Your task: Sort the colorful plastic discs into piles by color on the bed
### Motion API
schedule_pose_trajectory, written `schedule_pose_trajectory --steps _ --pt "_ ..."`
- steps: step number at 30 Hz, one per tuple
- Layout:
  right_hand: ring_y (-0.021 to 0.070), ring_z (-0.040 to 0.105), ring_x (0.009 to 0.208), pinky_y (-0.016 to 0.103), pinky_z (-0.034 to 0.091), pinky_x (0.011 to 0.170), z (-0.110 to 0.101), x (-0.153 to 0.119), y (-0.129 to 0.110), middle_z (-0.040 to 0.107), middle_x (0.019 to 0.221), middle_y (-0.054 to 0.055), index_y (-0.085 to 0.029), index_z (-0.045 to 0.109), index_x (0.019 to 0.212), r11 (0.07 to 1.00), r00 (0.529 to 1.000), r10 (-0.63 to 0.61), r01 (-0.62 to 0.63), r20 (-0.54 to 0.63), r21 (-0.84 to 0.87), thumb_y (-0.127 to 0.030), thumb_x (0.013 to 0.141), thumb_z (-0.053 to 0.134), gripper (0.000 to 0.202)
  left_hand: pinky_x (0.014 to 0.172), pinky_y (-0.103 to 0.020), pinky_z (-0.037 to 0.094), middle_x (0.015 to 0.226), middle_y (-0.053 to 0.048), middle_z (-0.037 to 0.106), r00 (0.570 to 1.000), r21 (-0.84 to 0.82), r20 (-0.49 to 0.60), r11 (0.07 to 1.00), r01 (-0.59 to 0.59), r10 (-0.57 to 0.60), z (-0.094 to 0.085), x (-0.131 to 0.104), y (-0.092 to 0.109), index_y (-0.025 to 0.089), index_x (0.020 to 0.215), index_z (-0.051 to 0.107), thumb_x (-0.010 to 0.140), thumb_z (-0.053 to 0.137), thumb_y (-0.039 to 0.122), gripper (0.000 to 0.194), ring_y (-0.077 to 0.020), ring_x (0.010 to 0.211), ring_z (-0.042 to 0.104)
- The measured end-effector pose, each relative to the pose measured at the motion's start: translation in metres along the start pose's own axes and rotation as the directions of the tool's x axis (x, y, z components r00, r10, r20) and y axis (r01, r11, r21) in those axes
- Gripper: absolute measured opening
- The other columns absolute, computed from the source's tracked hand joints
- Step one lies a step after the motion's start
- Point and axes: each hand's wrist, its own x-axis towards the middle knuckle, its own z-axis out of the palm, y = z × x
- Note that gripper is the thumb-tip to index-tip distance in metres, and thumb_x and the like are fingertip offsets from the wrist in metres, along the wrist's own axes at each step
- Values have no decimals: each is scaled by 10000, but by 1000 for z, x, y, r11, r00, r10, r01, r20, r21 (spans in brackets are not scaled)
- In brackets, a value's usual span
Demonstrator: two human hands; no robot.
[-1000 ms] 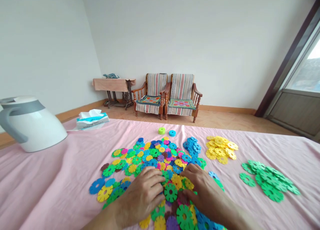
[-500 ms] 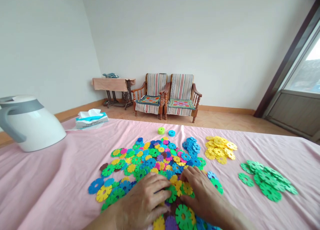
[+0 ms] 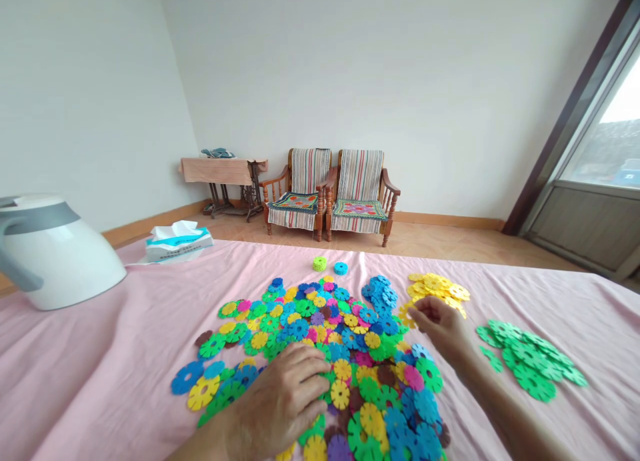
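Many flower-shaped plastic discs in mixed colours lie in a wide heap [image 3: 305, 309] on the pink cloth [image 3: 150, 354]. My left hand [image 3: 287, 394] rests on the near left part of the heap, fingers slightly apart, palm down. My right hand [image 3: 440, 321] is at the near edge of the yellow pile [image 3: 435, 285], its fingers pinching a yellow disc [image 3: 407, 315]. Beside the heap is a blue pile [image 3: 383, 294]. A green pile [image 3: 535, 361] lies to the right. At the back stand small stacks, one lime green [image 3: 319, 264] and one light blue [image 3: 341, 268].
A white and grey jug [image 3: 65, 254] stands at the left, with a tissue box [image 3: 179, 241] behind it. Beyond the cloth are two wooden chairs [image 3: 360, 209] and a small covered table [image 3: 217, 171]. A door is at the right.
My right hand has moved from the heap to the right and away from me, to the yellow pile, with a yellow disc. My left hand has stayed over the heap. The view has shifted slightly.
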Motion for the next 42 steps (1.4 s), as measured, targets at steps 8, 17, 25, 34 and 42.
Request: schedule_pose_trajectory --steps 8,17,25,34,42 --pt "251 709 729 337 564 614 -46 30 55 724 786 115 -191 572 836 980 943 200 -192 -265 58 -383 615 596 294 983 -382 450 1060 -51 682 1000 -16 4 1000 10 -10 1 -1 -1 176 983 648 883 588 179 117 -203 1023 592" --pt "164 632 622 269 479 570 -27 -2 -21 663 678 27 -178 643 739 978 917 -46 122 397 -168 -384 766 543 231 976 -404 462 1073 -40 681 998 17 6 998 57 -57 5 -2 -1 179 839 622 880 583 164 59 -215 1043 596" --pt "271 572 1116 363 467 908 0 -80 -65 639 1205 87 -238 620 1162 789 596 -28 506 802 -348 -207 556 724 615 1020 -398 428 1172 -55 650 999 -17 36 1000 -12 13 -6 3 12 193 1014 627 914 571 231 121 -220 1114 568" --pt "237 579 1063 371 458 882 25 -75 -54 628 1153 122 -177 583 1076 743 715 -144 534 684 -402 -99 747 501 347 993 -289 433 1089 -11 706 978 -12 54 979 -201 202 33 4 35 215 1143 583 994 447 281 212 -154 1043 611" --pt "208 576 913 335 442 798 10 -68 -64 630 962 41 -217 574 896 778 707 -52 472 706 -415 -113 629 525 290 1010 -454 434 1144 -65 658 997 126 32 990 62 -66 3 3 20 193 1116 609 895 580 246 228 -246 1121 563"
